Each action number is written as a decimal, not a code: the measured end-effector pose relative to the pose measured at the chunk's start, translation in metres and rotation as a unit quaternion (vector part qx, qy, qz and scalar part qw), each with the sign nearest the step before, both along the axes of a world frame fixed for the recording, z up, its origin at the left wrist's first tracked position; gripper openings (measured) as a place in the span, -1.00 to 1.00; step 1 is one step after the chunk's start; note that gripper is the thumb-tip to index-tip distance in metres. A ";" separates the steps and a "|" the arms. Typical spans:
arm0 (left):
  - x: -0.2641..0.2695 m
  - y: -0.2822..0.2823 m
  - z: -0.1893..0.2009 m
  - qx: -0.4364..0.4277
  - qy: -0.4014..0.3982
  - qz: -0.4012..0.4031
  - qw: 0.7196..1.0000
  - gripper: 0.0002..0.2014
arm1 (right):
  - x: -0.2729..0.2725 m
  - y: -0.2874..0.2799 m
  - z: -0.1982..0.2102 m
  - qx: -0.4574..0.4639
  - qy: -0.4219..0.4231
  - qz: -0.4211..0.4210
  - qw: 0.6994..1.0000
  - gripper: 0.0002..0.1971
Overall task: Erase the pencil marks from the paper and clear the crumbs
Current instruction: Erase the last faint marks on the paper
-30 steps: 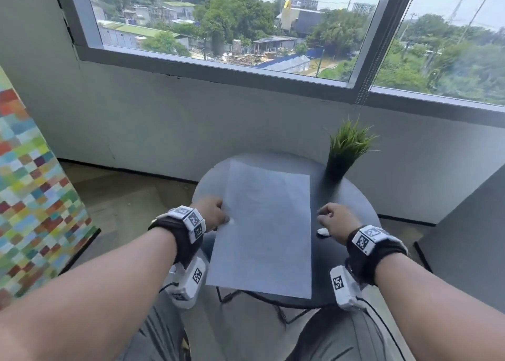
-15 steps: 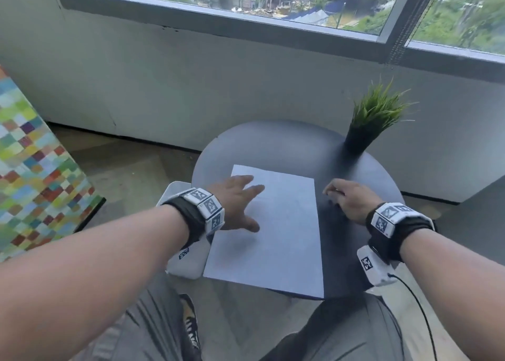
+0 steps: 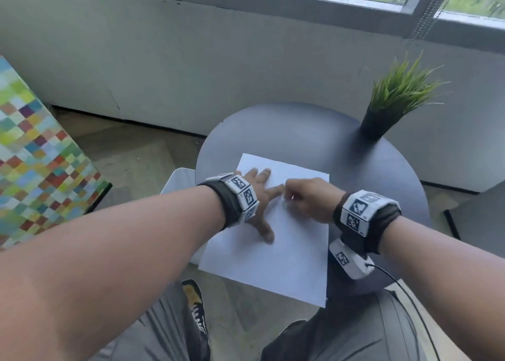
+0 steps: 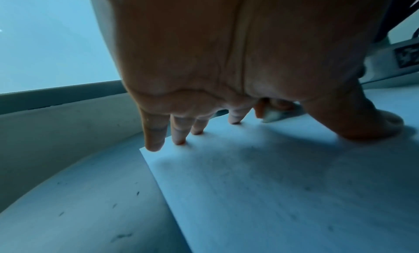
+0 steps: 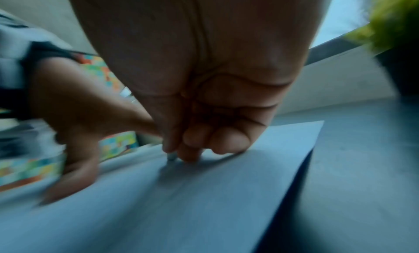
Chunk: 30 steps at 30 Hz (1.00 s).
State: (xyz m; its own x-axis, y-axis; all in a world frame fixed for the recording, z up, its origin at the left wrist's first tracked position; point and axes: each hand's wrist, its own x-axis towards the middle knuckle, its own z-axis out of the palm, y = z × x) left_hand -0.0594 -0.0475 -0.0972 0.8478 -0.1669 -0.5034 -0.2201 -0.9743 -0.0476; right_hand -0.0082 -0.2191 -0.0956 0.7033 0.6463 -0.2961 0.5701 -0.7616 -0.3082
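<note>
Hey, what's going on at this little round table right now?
A person is erasing on a sheet of paper lying on the round table. The left hand presses flat on the sheet, fingers spread, holding it down. The right hand pinches a small white eraser against the paper near the left fingertips. A potted plant stands at the back.

Both bare forearms wear black wrist straps (image 3: 232,207) ringed with white blocks (image 3: 366,207) printed with black square markers, a white camera unit (image 3: 351,262) with a thin black cable hangs under the right wrist, and grey trousers (image 3: 355,341) cover the legs.
</note>
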 end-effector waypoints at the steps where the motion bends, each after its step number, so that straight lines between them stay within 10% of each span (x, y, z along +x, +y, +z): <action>1: 0.001 -0.001 0.000 0.002 0.004 0.000 1.000 0.28 | -0.009 -0.001 0.000 -0.009 0.022 0.050 0.998 -0.91; 7: 0.005 -0.003 0.002 0.033 0.011 -0.013 0.999 0.29 | 0.019 -0.007 0.001 -0.011 -0.054 -0.052 0.997 -0.84; 12: 0.007 -0.003 0.009 0.048 0.000 -0.042 0.998 0.29 | -0.015 -0.004 -0.001 -0.035 0.022 0.099 0.994 -0.89; 17: 0.008 -0.007 0.013 0.056 0.027 -0.028 0.998 0.30 | 0.017 -0.013 -0.002 -0.029 -0.065 -0.056 0.996 -0.89; 22: 0.007 -0.008 0.016 0.058 0.047 -0.030 0.997 0.32 | -0.034 -0.006 -0.004 -0.042 0.034 0.130 0.990 -0.92; 27: 0.007 -0.009 0.017 0.053 0.053 -0.021 0.997 0.33 | -0.002 -0.015 -0.003 -0.042 -0.054 -0.041 0.997 -0.88; 30: 0.007 -0.008 0.016 0.053 0.047 -0.024 0.997 0.33 | -0.038 0.000 -0.008 -0.046 0.007 0.068 0.997 -0.86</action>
State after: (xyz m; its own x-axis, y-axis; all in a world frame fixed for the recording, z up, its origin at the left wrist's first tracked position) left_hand -0.0526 -0.0557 -0.0811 0.7879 -0.1484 -0.5976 -0.2757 -0.9528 -0.1269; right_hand -0.0465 -0.2192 -0.1036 0.6060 0.7056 -0.3673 0.6662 -0.7025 -0.2502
